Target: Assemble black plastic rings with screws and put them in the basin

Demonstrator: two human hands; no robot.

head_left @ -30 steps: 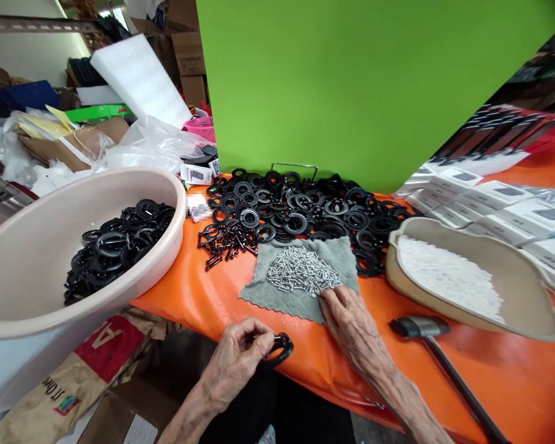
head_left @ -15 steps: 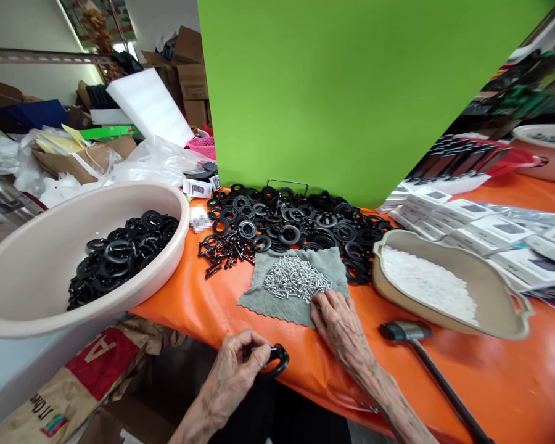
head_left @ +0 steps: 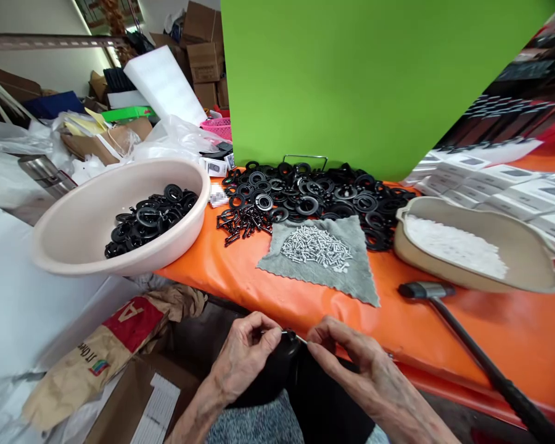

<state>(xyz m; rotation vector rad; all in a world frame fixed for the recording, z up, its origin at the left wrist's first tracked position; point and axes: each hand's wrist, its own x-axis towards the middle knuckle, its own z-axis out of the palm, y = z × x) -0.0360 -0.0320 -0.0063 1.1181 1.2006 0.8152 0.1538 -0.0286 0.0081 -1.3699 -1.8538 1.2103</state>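
My left hand (head_left: pixel 244 353) is closed in a pinch on a black plastic ring (head_left: pixel 292 346) above my lap. The ring blends into the dark clothing behind it, so its outline is hard to make out. My right hand (head_left: pixel 358 361) pinches a thin silver pin (head_left: pixel 301 338), whose tip points at the ring's upper part. Whether the pin has entered the ring I cannot tell. Beyond both hands, a pile of silver pins (head_left: pixel 315 246) lies on a grey-green cloth (head_left: pixel 351 285). Behind the cloth are many loose black rings (head_left: pixel 308 205) and small black parts (head_left: pixel 245 223).
A large beige basin (head_left: pixel 74 246) with black parts stands at left. On the right, a tan tray (head_left: pixel 531 262) holds white pieces. A hammer (head_left: pixel 472 345) lies on the orange tabletop (head_left: pixel 222 271). White boxes (head_left: pixel 494 185) and a green panel (head_left: pixel 342 80) stand behind.
My right hand has left the pin pile and come back beside my left hand with a pin. The ring is turned more edge-on, and the view has shifted.
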